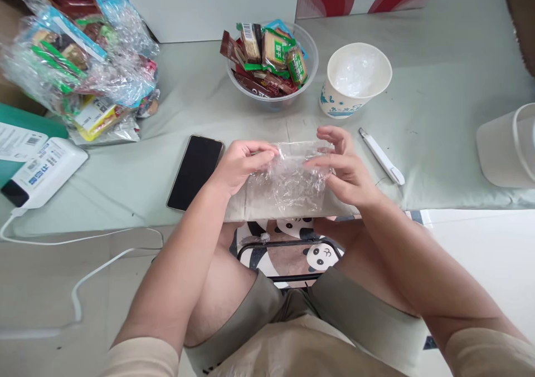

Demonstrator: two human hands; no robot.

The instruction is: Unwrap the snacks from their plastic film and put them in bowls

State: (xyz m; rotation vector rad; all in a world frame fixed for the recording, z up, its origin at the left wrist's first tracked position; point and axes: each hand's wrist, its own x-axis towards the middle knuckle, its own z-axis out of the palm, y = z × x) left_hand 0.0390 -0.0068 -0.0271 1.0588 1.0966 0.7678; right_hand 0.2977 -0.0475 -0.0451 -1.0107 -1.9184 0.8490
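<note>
Crinkled clear plastic bag (292,179) pinched at counter (438,115) edge, left hand (240,162) and right hand (345,168) each closing their grip on it. Thin film may tear if pulled apart hard.

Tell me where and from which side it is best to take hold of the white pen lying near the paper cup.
Probably grip the white pen around the middle of its barrel, coming from above with thumb and finger across its width. It lies flat and slanted on the table cover, bare on both sides, right of the right hand; the paper cup stands apart behind it.
</note>
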